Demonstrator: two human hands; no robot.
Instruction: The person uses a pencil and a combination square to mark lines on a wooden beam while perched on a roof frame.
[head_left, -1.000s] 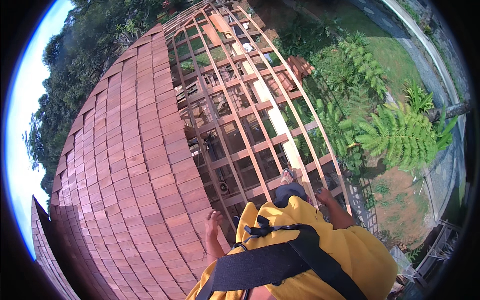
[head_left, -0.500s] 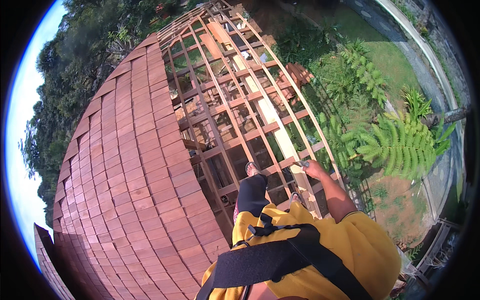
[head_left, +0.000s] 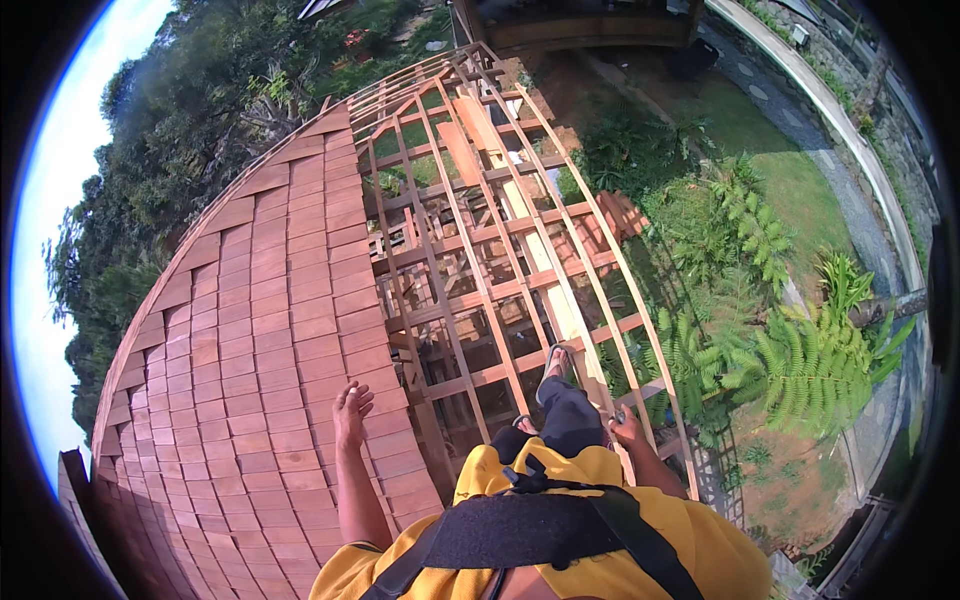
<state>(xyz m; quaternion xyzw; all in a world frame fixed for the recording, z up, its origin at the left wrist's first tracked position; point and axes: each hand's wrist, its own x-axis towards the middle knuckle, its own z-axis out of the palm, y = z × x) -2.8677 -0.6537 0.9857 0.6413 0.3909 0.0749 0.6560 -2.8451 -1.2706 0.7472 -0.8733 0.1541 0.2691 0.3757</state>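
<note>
Above the reddish-brown wooden shingles, my left hand is raised with its fingers apart and nothing in it. Close to the pale plank on the roof frame, my right hand is closed round a small grey tool, mostly hidden by the fingers; its kind does not show. My feet, in flip-flops, stand on the frame. One sandalled foot is ahead beside the plank. The other foot is lower and partly hidden by my dark trousers.
Wooden battens cross the rafters, with open gaps and loose timber below. Loose boards lie farther up the frame. Beyond its right edge are stacked reddish tiles and ferns far below. Trees stand beyond the shingles.
My left hand has come into view over the shingles. One foot has stepped forward beside the plank. My right hand, still closed on the grey tool, is now lower in view.
</note>
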